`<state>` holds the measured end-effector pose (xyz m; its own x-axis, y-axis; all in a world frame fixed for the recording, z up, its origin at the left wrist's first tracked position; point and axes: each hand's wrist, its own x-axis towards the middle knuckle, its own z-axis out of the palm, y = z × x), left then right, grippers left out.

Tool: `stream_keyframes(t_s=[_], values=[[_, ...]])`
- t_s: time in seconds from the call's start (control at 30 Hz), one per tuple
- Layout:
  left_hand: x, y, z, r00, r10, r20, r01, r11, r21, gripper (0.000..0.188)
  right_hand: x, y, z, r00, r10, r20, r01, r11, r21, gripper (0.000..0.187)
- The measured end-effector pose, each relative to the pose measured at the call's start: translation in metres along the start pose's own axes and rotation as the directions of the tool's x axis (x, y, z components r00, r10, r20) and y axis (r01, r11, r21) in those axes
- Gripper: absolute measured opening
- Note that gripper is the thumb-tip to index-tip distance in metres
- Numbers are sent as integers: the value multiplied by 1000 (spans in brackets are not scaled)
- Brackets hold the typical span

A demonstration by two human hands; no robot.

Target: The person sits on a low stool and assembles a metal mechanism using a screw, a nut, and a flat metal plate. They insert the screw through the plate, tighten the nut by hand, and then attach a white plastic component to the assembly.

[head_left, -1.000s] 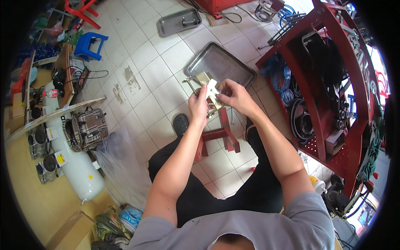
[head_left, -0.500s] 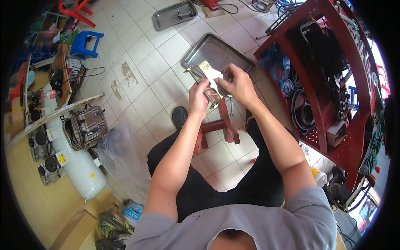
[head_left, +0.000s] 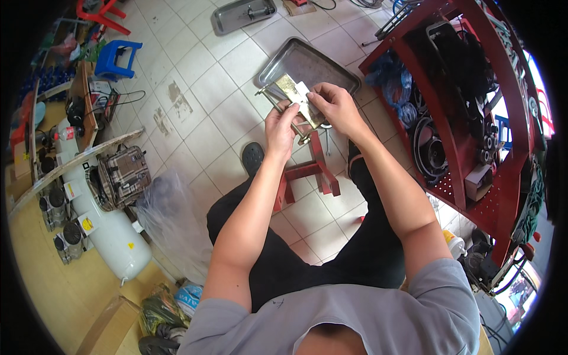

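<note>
A gold-coloured metal bracket point(head_left: 286, 86), a flat plate with a rod along its left side, is held up over the floor between my knees. My left hand point(head_left: 280, 130) is closed round its near left side, with the thumb on the plate. From the right, my right hand point(head_left: 336, 107) grips the plate's right edge, thumb and fingers pressed together. A bright white patch shows on the plate by the right fingertips; I cannot make out whether it is a small piece or glare. The bracket's underside is hidden.
Beyond my hands a grey metal tray point(head_left: 277, 62) lies on the tiled floor, with a smaller tray point(head_left: 228, 22) farther off. A red metal stand point(head_left: 302, 171) is between my feet. A red shelf rack point(head_left: 408, 127) stands right; a blue stool point(head_left: 105, 61) and white air tank point(head_left: 121, 245) are left.
The bracket has turned a little in my hands, and its bright reflection has shrunk to a small white patch. My right fingers have shifted along the plate's edge.
</note>
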<state>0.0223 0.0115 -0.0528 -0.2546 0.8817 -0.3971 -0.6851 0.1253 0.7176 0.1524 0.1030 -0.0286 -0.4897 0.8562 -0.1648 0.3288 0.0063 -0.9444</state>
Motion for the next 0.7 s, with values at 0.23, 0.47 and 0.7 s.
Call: stream_keyframes(t_s=[0.23, 0.47, 0.7], values=[[0, 2, 1, 1000, -23, -16, 21, 995, -100, 18, -1, -6, -3, 995, 68, 67, -68, 998, 0, 25], [0, 2, 2, 1000, -18, -20, 16, 994, -106, 21, 0, -6, -4, 995, 73, 70, -73, 997, -6, 26], [0, 1, -1, 1000, -24, -2, 24, 1000, -20, 26, -1, -7, -4, 998, 47, 49, -47, 999, 2, 27]])
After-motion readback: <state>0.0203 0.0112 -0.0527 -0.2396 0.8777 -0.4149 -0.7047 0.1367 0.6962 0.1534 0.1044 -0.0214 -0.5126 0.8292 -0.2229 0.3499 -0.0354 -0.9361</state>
